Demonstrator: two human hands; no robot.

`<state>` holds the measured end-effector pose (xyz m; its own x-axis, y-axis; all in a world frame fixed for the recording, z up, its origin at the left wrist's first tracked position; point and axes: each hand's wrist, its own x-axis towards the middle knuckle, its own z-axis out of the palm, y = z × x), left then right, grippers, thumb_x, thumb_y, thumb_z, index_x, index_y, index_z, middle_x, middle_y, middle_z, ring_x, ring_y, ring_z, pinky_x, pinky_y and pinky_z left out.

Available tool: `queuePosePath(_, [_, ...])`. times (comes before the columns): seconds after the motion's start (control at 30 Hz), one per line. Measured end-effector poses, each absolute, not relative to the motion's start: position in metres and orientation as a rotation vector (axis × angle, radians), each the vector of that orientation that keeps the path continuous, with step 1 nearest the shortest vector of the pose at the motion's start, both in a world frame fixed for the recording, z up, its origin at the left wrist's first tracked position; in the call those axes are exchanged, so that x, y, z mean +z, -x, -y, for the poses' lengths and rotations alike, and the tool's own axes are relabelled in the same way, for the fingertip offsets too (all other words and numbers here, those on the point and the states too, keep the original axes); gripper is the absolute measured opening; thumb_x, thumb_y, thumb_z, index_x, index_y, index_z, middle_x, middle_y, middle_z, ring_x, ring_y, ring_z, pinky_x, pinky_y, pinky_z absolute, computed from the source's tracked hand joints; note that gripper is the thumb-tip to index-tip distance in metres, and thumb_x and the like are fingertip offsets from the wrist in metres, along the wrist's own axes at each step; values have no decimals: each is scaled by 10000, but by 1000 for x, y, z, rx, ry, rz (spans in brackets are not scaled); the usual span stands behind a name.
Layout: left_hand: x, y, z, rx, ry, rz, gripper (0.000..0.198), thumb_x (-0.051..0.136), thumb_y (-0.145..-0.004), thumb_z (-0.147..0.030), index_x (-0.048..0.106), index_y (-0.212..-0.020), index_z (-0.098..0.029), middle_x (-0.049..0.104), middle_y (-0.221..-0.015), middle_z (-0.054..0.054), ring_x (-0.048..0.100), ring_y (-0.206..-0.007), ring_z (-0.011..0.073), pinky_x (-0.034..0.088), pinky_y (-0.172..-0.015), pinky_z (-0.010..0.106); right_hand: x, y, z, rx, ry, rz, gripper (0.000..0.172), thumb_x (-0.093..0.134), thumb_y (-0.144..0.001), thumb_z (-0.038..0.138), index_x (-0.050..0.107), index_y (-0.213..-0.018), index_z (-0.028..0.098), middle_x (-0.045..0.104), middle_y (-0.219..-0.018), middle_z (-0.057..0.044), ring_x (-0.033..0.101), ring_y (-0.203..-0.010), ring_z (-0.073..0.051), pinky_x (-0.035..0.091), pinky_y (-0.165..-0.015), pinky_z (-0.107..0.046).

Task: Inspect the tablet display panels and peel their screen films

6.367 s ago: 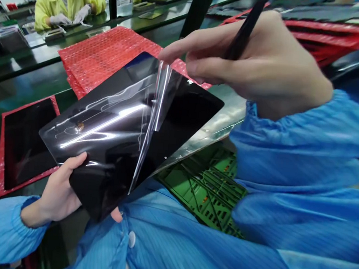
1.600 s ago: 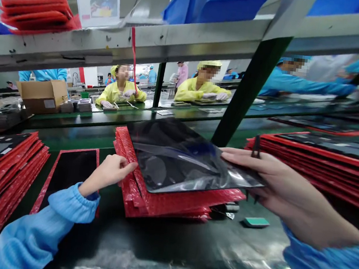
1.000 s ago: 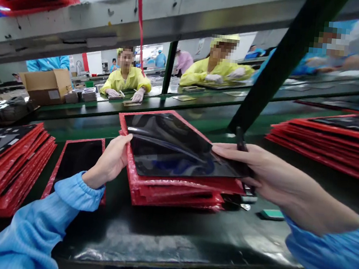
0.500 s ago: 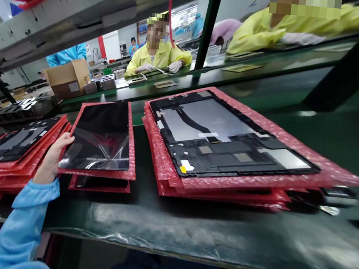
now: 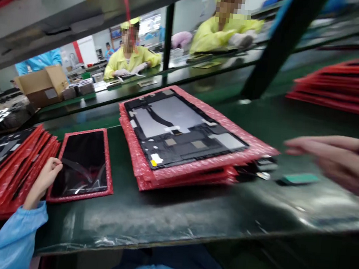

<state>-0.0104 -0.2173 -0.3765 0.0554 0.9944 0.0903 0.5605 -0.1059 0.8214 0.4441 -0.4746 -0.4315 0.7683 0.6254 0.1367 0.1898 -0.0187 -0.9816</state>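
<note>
Left hand (image 5: 43, 176) touches panel (image 5: 83, 163) (lengthwise pointing away).

Single head-worn view, forward and down across the green bench (image 5: 191, 214), close to its front edge.

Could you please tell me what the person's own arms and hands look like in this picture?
Both hands are bare, with no gloves. The left hand comes out of a light blue sleeve whose cuff is gathered tight at the wrist. The right hand is motion-blurred at the right edge, and its sleeve is out of view.
</note>
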Motion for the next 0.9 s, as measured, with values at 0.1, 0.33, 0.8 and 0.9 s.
queuePosePath(0.1, [-351, -11, 224, 828, -2130, -1612, 220, 668, -597, -280, 490, -716, -228, 519, -767, 23, 501, -915, 286, 392, -853, 385, -430, -430, 474, 91, 1726, 793, 169, 625, -806, 278, 684, -902, 153, 618, -791, -52, 499, -656, -107, 352, -575, -246])
queuePosePath(0.33, [-325, -99, 272, 701, -2749, -778, 312, 425, -859, -479, 529, -1045, -251, 531, -1268, 86, 484, -1194, 295, 350, -1037, 481, -455, -434, 459, -153, 1740, 1076, 331, 536, -835, 384, 628, -1058, 158, 608, -1042, -89, 580, -842, -183, 464, -719, -292])
queuePosePath(0.8, [-358, -184, 265, 874, -2686, -575, 276, 443, -875, -362, 494, -1071, -175, 447, -1347, 175, 396, -1302, 265, 306, -1091, 479, -482, -447, 439, -399, 1881, 1210, 226, 422, -885, 274, 638, -893, 209, 593, -1033, -83, 618, -839, -226, 507, -689, -347])
queuePosePath(0.9, [-356, -183, 261, 894, -2644, -595, 268, 440, -870, -360, 478, -1067, -182, 461, -1326, 165, 409, -1292, 262, 302, -1094, 477, -479, -448, 443, -402, 1880, 1239, 248, 427, -889, 303, 660, -917, 223, 591, -1026, -83, 618, -828, -222, 507, -676, -345])
